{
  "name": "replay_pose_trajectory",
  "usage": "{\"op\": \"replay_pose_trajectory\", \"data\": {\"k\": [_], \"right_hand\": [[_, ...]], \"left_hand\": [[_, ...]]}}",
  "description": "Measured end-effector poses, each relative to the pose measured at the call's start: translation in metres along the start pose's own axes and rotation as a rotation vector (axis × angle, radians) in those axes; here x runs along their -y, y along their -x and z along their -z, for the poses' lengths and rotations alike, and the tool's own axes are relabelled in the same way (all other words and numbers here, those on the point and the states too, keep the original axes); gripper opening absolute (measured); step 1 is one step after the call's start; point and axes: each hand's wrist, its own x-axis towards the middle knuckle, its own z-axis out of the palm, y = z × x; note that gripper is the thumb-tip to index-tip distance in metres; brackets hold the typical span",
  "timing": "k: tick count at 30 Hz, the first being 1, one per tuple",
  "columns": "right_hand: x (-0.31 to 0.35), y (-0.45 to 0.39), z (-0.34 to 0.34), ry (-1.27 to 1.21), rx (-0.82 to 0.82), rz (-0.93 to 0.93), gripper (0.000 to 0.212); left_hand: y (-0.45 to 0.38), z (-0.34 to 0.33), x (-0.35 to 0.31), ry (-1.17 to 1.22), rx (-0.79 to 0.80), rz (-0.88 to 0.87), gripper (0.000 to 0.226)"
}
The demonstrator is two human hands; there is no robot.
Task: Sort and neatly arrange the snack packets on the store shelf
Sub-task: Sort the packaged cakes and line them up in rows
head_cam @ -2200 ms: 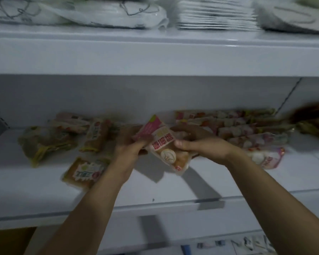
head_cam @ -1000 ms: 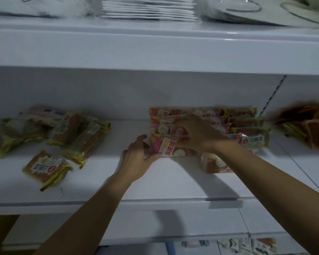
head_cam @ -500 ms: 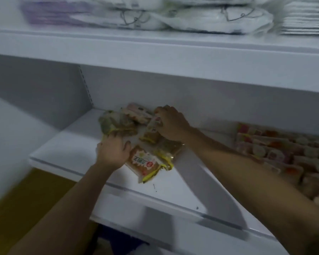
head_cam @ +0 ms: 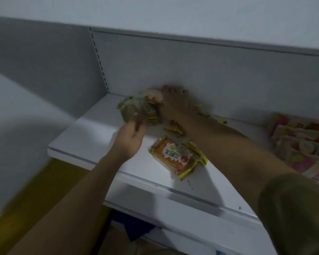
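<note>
White metal store shelf (head_cam: 92, 137) runs from near left to far right, tilted in view; a grey slotted back panel (head_cam: 173, 70) stands behind it, and the underside of the white shelf above (head_cam: 173, 15) fills the top of the frame.

Right forearm crosses the shelf from near right toward the far back panel; an olive-green sleeve (head_cam: 291, 214) covers the upper arm at near right. Left forearm comes up from near left.

At far right on the shelf, a stack of pink-and-red plastic snack packets (head_cam: 302, 144) lies in overlapping rows, blurred; print not legible.

At the far left of the shelf, against the back panel, lies a loose heap of clear-and-yellow-edged snack packets (head_cam: 134, 109), crumpled and overlapping; count cannot be told.

Right hand (head_cam: 175, 103) rests palm-down on the right side of that heap, fingers (head_cam: 168, 90) spread and reaching toward the back panel, touching a pale pinkish packet (head_cam: 153, 94) at the heap's far edge.

Left hand (head_cam: 131, 137) is at the near edge of the heap, its fingers curled toward the packets; blur hides whether they pinch one.

One orange snack packet with yellow crimped ends (head_cam: 175, 157) lies flat and alone near the shelf's front lip, just right of the left hand, between the two forearms, touched by neither hand.
</note>
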Motion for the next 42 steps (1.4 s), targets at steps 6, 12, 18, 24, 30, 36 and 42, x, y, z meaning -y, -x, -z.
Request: {"op": "replay_pose_trajectory", "data": {"k": [6,12,18,24,30,36,42], "right_hand": [[-0.016,0.058,0.084,-0.905,-0.103,0.123,0.029],[-0.08,0.131,0.11,-1.313,0.029,-0.063,0.014],[-0.153,0.198,0.12,-1.318,-0.002,-0.15,0.05],[-0.219,0.269,0.134,-1.216,-0.014,-0.251,0.039],[-0.28,0.327,0.145,-1.228,0.034,-0.33,0.067],[-0.322,0.357,0.147,-0.978,0.02,-0.312,0.057],[-0.356,0.373,0.14,-0.459,0.106,-0.123,0.037]], "left_hand": [[-0.015,0.016,-0.035,0.537,-0.211,-0.13,0.05],[-0.011,-0.017,-0.079,0.752,0.035,-0.068,0.072],[0.006,-0.075,-0.128,0.947,0.135,-0.012,0.065],[0.035,-0.134,-0.167,0.906,0.268,-0.016,0.032],[0.077,-0.182,-0.201,0.915,0.346,-0.063,0.03],[0.097,-0.224,-0.213,0.708,0.302,-0.166,0.032],[0.127,-0.273,-0.201,0.469,0.294,-0.124,0.025]]}}
